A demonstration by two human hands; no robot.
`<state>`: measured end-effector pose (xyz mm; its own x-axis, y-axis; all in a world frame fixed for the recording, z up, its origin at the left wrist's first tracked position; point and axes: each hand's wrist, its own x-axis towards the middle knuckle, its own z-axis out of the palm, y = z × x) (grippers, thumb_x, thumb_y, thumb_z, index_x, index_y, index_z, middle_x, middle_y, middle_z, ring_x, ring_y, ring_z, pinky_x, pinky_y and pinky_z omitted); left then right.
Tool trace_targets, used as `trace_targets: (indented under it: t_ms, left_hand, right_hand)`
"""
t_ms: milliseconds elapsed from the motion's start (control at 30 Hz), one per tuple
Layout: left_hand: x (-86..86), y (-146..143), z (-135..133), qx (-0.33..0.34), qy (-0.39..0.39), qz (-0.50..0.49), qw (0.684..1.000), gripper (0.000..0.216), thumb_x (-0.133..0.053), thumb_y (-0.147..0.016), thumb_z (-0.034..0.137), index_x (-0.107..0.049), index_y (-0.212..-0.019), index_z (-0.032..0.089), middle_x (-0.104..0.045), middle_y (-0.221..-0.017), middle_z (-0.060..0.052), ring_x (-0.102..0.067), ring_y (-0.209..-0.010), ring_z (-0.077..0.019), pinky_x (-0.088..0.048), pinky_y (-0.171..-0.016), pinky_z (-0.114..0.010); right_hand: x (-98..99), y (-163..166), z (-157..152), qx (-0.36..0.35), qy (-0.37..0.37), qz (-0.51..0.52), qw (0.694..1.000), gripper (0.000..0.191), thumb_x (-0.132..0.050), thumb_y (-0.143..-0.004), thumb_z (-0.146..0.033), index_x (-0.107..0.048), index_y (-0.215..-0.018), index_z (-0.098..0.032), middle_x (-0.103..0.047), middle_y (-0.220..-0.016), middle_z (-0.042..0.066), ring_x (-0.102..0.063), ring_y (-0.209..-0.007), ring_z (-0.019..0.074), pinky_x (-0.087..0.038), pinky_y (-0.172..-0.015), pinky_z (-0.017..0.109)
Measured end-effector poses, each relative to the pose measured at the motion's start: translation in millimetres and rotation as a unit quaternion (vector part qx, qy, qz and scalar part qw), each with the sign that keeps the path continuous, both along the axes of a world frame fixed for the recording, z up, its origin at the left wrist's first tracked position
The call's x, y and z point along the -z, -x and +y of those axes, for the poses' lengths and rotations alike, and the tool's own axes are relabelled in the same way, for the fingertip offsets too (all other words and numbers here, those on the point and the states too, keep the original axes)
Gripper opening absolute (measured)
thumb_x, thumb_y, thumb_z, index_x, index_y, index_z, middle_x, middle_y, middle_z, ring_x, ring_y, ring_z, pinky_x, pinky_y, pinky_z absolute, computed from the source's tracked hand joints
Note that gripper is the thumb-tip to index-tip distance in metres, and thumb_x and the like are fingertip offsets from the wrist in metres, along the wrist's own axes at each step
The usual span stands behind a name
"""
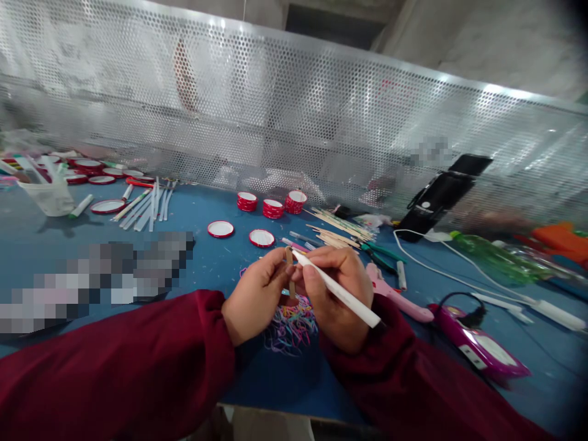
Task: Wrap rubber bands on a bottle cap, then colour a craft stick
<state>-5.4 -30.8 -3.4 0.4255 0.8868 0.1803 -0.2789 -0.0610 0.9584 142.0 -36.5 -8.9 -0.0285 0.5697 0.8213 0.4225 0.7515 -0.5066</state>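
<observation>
My right hand [344, 263] is closed around a white marker pen [342, 293], its tip slanting up and left. That tip meets or nearly meets the top of a narrow brown strip [292, 288], which my left hand [252, 297] pinches between thumb and fingers. The strip's material cannot be made out, and its lower part is partly covered by fingers. Beneath both hands a loose heap of multicoloured strings [291, 334] lies on the blue table [206, 260]. Just beyond the fingertips is a round red-rimmed white lid [261, 238].
More red-rimmed pieces [272, 208] stand behind. Translucent sticks [142, 211] and a cup of markers [48, 193] are at left. Thin wooden sticks [340, 226], green-handled pliers [383, 252], a pink glue gun [399, 297], a magenta device [482, 349] and white cable [463, 257] occupy the right.
</observation>
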Motion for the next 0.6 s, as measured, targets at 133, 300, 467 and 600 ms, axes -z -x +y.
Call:
trace_targets:
  t_ms: [133, 300, 467, 600]
  left_hand:
    - [2.0, 0.0, 0.7, 0.002, -0.006, -0.001, 1.0, 0.02, -0.052, -0.099, 0.038, -0.057, -0.1, 0.018, -0.069, -0.1, -0.005, -0.066, -0.077, -0.0132, -0.057, -0.063, -0.023]
    - [2.9, 0.1, 1.7, -0.002, -0.011, -0.002, 1.0, 0.027, -0.056, -0.096, 0.045, -0.059, -0.101, 0.019, -0.068, -0.099, -0.004, -0.064, -0.076, -0.0131, -0.058, -0.064, -0.024]
    - [0.5, 0.6, 0.0, -0.004, -0.01, 0.007, 1.0, 0.026, -0.053, -0.098, 0.044, -0.059, -0.101, 0.018, -0.067, -0.099, -0.004, -0.063, -0.077, -0.0137, -0.059, -0.065, -0.025]
    - [0.4, 0.6, -0.7, -0.001, -0.008, 0.008, 1.0, 0.024, -0.051, -0.099, 0.04, -0.06, -0.102, 0.018, -0.067, -0.097, -0.004, -0.063, -0.079, -0.0142, -0.059, -0.066, -0.024]
  right_hand:
    - [-1.8, 1.2, -1.0, -0.011, -0.008, -0.004, 1.0, 0.011, -0.066, -0.089, -0.018, -0.059, -0.097, -0.023, -0.07, -0.093, 0.004, -0.071, -0.085, 0.0205, -0.058, -0.071, 0.036]
    - [-2.0, 1.4, -1.4, -0.006, -0.011, -0.004, 1.0, 0.012, -0.066, -0.089, -0.018, -0.059, -0.097, -0.023, -0.07, -0.093, 0.004, -0.071, -0.083, 0.0198, -0.058, -0.07, 0.035]
    - [-2.2, 1.0, -1.0, -0.008, -0.014, -0.002, 1.0, 0.012, -0.066, -0.089, -0.018, -0.059, -0.097, -0.023, -0.07, -0.093, 0.004, -0.071, -0.084, 0.0199, -0.058, -0.07, 0.035]
    - [-2.3, 0.6, -1.2, -0.011, -0.015, -0.008, 1.0, 0.012, -0.066, -0.089, -0.018, -0.059, -0.098, -0.024, -0.071, -0.092, 0.004, -0.07, -0.084, 0.0202, -0.058, -0.072, 0.036]
